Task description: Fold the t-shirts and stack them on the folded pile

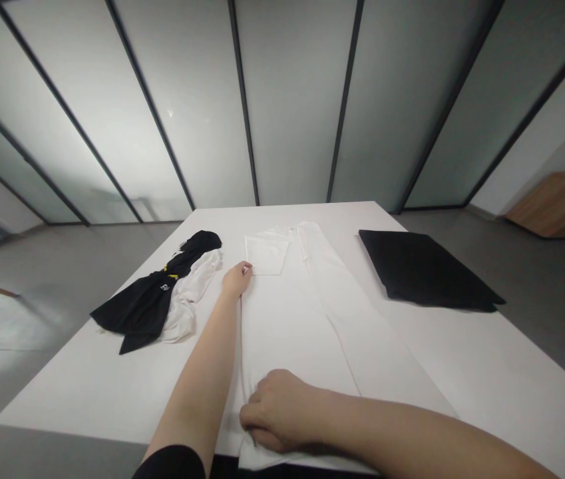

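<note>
A white garment that looks like a pair of trousers lies stretched out lengthwise on the white table. My left hand pinches its left edge near the far end, beside a squarish fabric panel that looks like a pocket. Close to me, my right hand is closed on the same left edge near the bottom end, with its fingers curled and partly hidden. Seam lines run down the middle of the white cloth.
To the left lies a loose heap of a black garment with yellow and white marks and a white cloth. A folded black cloth rests at the right, reaching the table's edge. Frosted glass panels stand behind.
</note>
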Motion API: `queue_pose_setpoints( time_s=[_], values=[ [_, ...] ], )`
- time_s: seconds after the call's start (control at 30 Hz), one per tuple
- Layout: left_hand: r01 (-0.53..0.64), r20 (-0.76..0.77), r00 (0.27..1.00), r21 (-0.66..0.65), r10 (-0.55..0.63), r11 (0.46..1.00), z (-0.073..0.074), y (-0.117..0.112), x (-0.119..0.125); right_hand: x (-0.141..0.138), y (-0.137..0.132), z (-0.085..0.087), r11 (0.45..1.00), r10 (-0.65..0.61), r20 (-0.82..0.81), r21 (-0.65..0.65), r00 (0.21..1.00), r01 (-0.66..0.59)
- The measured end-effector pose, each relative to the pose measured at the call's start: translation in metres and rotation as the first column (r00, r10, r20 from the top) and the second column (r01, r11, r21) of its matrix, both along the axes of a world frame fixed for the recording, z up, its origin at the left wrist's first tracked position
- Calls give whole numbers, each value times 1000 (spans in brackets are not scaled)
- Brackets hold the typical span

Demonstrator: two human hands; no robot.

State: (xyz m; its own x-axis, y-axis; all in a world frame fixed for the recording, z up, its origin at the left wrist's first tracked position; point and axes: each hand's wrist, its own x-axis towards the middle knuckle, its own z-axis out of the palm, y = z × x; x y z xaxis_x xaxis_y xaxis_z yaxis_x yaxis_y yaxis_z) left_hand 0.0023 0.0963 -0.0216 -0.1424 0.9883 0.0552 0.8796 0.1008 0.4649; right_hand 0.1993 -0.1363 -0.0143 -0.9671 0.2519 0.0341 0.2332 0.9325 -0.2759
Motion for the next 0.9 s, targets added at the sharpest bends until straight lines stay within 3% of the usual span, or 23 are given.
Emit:
queue_pose_setpoints(
  time_s=[0.23,0.5,0.63,0.77,0.9],
  values=[
    [1,-43,999,-17,-1,1000,2,0,1,3,4,8,999,-30,17,-43,999,31],
    [-73,-94,994,-89,65,993,7,1,2,5,3,14,970,-66,112,-224,992,90],
    [-101,-106,991,-157,85,982,9,7,-13,9,1,23,943,-58,135,-318,989,99],
    [-114,-122,988,-203,90,972,13,14,-39,13,-3,36,881,-82,154,-451,985,144],
    [-124,-124,987,-160,105,979,19,17,-60,18,-1,54,829,-71,167,-538,983,152]
  ],
)
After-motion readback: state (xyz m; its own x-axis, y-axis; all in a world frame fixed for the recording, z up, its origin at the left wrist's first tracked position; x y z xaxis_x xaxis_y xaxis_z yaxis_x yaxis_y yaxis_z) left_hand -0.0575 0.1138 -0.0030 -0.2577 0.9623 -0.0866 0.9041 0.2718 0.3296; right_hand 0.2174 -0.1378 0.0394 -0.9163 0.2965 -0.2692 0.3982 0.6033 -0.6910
